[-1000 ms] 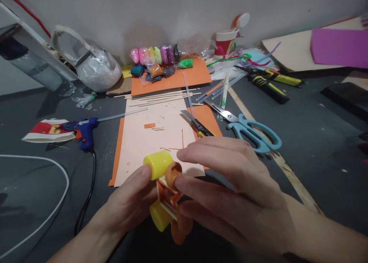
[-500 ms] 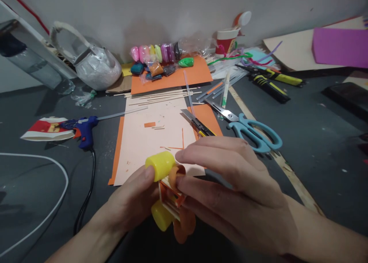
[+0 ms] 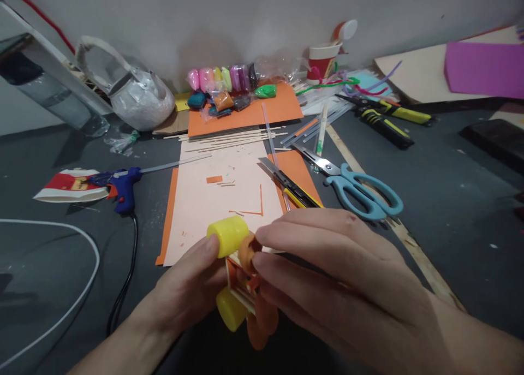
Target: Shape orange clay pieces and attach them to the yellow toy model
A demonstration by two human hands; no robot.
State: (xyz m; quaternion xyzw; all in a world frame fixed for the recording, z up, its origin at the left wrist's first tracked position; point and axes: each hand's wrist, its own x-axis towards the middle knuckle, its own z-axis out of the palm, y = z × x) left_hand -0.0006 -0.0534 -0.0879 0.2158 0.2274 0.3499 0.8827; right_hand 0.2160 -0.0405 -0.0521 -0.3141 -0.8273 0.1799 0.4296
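Between my hands is a small handmade model (image 3: 239, 293) of thin sticks and orange paper. Two yellow cylinders sit on its left side, an upper yellow cylinder (image 3: 227, 236) and a lower yellow cylinder (image 3: 231, 309). My left hand (image 3: 186, 287) is closed around the model, its thumb against the upper cylinder. At the model's right side is a curled orange piece (image 3: 247, 253), which my right hand (image 3: 335, 287) pinches with its fingertips. Rounded orange pieces (image 3: 262, 323) hang below, partly behind the right fingers. The model's far side is hidden by my hands.
A utility knife (image 3: 290, 184) with its blade out lies ahead on pale paper (image 3: 204, 216). Blue-handled scissors (image 3: 360, 195) and pliers (image 3: 380, 118) lie right. A blue glue gun (image 3: 125, 189), its cord trailing, is left. Clay packets (image 3: 221, 80) sit at the back.
My right hand has shifted slightly down and right, and its index fingertip now meets the curled orange piece, uncovering more of the utility knife. The left hand keeps its hold.
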